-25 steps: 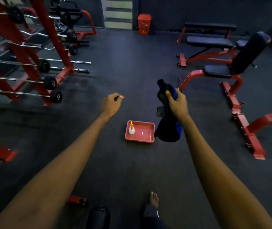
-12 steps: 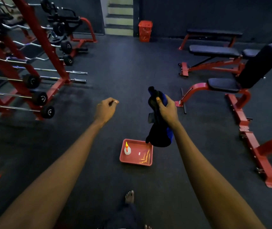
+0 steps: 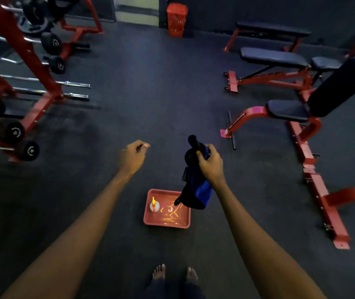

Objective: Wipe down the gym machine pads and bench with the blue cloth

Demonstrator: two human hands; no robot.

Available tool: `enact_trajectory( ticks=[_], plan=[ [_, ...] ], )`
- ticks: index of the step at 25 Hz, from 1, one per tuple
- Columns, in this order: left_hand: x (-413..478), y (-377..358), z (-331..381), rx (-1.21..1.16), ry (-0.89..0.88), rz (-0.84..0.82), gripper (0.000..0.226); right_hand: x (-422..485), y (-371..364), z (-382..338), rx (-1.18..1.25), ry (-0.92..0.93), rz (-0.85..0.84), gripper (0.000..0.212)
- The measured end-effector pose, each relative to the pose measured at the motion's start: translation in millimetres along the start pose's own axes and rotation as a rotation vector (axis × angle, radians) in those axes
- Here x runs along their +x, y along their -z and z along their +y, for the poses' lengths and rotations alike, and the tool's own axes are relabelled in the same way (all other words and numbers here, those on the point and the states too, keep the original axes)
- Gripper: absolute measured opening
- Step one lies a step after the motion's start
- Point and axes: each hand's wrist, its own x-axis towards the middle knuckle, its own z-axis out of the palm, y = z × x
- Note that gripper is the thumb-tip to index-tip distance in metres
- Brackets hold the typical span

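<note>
The right hand (image 3: pixel 211 164) is gripping the blue cloth (image 3: pixel 201 190), dangling above the red tray (image 3: pixel 166 225); the left hand (image 3: pixel 132 157) is curling empty. She or he seems to be readying the cloth; next it's needing carrying to the bench (image 3: pixel 287 110).

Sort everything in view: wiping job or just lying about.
Job: blue cloth in the right hand; black padded incline bench with red frame; flat black padded bench.
Lying about: red plastic tray with small white bottle; red mesh basket; red barbell rack.
</note>
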Motion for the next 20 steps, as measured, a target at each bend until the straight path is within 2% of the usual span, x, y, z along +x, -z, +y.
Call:
enact_trajectory(
  ticks=[5,11,16,18,20],
  plan=[
    [43.1,-73.9,-62.1,-0.033,0.092,-0.069,0.019,62.2,-72.8,96.4,-0.099,-0.129,-0.036,0.017],
    [90.1,-237.0,-226.4,0.002,0.136,-0.202,0.016,127.5,-207.6,323.0,-0.234,-0.233,-0.163,0.021],
    [111.2,-366.3,-361.1,-0.036,0.127,-0.125,0.018,154.1,-313.9,512.2,-0.345,-0.220,-0.191,0.025],
    [107.0,-409.3,-403.5,-0.052,0.123,-0.121,0.019,155.3,-349.1,571.6,-0.368,-0.233,-0.203,0.027],
    [96.8,-438.5,-434.5,-0.067,0.147,-0.139,0.018,152.7,-372.6,610.4,-0.396,-0.258,-0.301,0.031]
  ],
)
